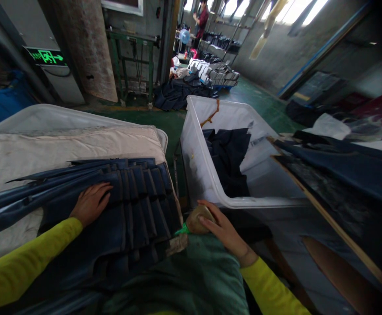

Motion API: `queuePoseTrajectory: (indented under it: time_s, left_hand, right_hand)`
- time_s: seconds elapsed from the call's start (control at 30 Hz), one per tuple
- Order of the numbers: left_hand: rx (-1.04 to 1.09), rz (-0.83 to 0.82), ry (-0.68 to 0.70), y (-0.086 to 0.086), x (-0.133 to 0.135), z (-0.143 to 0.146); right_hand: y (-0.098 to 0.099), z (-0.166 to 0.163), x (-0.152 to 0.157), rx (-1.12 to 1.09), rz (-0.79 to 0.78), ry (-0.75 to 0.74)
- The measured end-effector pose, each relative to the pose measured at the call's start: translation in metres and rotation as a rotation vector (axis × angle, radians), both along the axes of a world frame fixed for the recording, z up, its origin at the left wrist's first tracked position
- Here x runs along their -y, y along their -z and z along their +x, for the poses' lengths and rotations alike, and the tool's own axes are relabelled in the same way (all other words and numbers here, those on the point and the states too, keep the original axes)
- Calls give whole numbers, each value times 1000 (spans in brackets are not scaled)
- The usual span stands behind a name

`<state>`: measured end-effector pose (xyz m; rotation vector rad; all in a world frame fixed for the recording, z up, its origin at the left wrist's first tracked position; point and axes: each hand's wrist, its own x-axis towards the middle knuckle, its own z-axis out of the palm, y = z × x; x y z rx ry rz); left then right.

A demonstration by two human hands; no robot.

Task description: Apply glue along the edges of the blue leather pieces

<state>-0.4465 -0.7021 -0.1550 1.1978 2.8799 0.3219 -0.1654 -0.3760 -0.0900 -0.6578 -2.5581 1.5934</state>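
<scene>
My left hand lies flat, fingers stretched out, on a fanned stack of dark blue denim pieces spread over a padded cream table. My right hand is curled around a small rounded tan object with a green bit at its end, held just off the stack's right edge, above my green apron. Both sleeves are yellow.
A white plastic bin holding dark cloth stands right of the table. More dark denim lies on a wooden-edged surface at the right. Piles of garments sit on the green floor beyond, where a person stands far back.
</scene>
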Motion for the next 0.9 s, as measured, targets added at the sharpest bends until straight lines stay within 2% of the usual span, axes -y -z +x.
queuePoseTrajectory:
  time_s: [0.27,0.6,0.7,0.9]
  left_hand:
    - [13,8,-7,-2,-1,1]
    - [28,-7,-10,-4,-2,2]
    - [20,-6,-6,-3,-2,1]
    - [28,-1,-17,-2,-2,1]
  right_hand:
    - [14,1,1,-97,99,-11]
    - [40,-41,-3,-225,201,6]
    - [38,-44,-5,-233,203,-7]
    - [20,-27,-10,-151,179,-115]
